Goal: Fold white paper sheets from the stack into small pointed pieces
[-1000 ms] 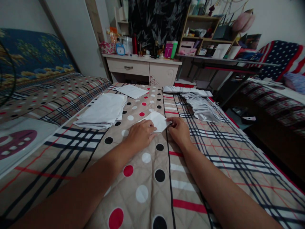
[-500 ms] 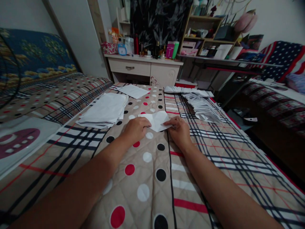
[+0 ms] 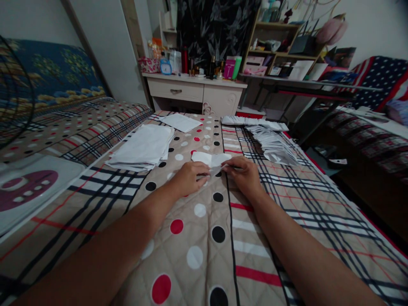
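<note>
A small white sheet of paper (image 3: 210, 159) lies partly folded on the quilted bed cover (image 3: 204, 238). My left hand (image 3: 190, 177) pinches its near left edge with curled fingers. My right hand (image 3: 244, 173) grips the near right edge, fingers closed on the paper. Both forearms stretch forward over the spotted and checked cover. The paper's near part is hidden under my fingers.
A stack of white sheets (image 3: 142, 147) lies to the left, another single sheet (image 3: 180, 122) farther back. A spread pile of silvery packets (image 3: 271, 143) lies to the right. A white dresser (image 3: 194, 91) and shelves stand beyond. A white tray-like object (image 3: 28, 187) is at far left.
The paper has been folded over, looking narrower and flatter than before. Both hands shifted slightly along its near edge while keeping hold of it.
</note>
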{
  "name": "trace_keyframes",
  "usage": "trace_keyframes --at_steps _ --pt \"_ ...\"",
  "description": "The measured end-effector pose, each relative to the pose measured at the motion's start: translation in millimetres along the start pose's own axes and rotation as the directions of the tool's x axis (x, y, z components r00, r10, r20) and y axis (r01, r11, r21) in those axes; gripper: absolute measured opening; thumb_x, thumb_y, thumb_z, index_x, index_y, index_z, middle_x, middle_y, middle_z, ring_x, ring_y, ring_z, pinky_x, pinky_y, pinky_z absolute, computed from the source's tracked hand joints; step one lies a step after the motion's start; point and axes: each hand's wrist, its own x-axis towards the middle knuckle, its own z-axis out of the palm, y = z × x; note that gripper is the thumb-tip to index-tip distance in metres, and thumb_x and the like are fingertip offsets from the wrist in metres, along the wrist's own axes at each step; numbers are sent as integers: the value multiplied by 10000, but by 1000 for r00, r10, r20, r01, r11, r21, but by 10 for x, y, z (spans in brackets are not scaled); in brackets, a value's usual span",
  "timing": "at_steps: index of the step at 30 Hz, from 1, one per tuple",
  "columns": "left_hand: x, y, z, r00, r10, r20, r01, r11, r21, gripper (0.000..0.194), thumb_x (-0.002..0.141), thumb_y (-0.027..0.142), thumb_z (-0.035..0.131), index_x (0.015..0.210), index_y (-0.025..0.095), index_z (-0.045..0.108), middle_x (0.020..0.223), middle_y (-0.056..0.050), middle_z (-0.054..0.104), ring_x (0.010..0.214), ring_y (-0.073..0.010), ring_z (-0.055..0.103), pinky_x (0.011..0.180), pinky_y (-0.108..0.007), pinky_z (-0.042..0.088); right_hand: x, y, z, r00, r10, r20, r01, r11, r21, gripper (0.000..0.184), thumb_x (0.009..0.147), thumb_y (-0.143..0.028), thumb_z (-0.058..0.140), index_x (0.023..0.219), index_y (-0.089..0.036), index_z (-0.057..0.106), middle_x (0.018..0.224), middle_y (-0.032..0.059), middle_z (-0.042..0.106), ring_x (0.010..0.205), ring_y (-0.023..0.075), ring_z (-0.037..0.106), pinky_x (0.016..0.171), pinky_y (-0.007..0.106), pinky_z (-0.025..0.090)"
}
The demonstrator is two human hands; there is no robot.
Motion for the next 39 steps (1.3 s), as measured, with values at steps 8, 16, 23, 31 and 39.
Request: trace_keyframes --at_steps 8,16,23,31,39 --pt "11 185 -45 998 -65 16 61 984 169 142 794 143 603 760 172 738 837 -69 734 814 -204 672 778 -337 538 144 194 195 975 215 51 -221 949 226 234 655 -312 742 839 -169 749 798 50 748 725 208 675 689 323 520" --pt "5 134 -2 993 -119 7 118 989 94 73 785 158 674 739 164 731 826 -62 726 789 -191 672 746 -312 529 256 260 286 980 165 114 -170 985 35 218 688 -275 748 889 -193 740 843 24 743 765 178 670 702 285 507" --pt "10 161 -30 992 -121 26 116 985 126 129 794 166 677 903 205 734 1014 -32 722 896 -188 679 803 -312 520 268 155 241 983 132 126 -118 987 -113 268 681 -219 773 941 -179 719 864 34 710 803 179 654 762 307 501" --pt "5 166 -12 991 -76 111 47 968 245 164 850 217 616 945 211 750 993 -36 751 933 -233 672 825 -370 516 263 110 256 992 125 25 -111 945 -307 541 667 -314 804 1161 -154 650 1192 142 648 1122 274 590 982 425 439" --pt "22 170 10 988 -151 27 146 979 140 142 862 231 611 873 232 752 979 -26 717 930 -199 647 822 -341 504 279 164 257 961 276 -5 -274 956 102 545 567 -270 823 1082 -169 677 1037 75 725 928 229 665 829 355 515"
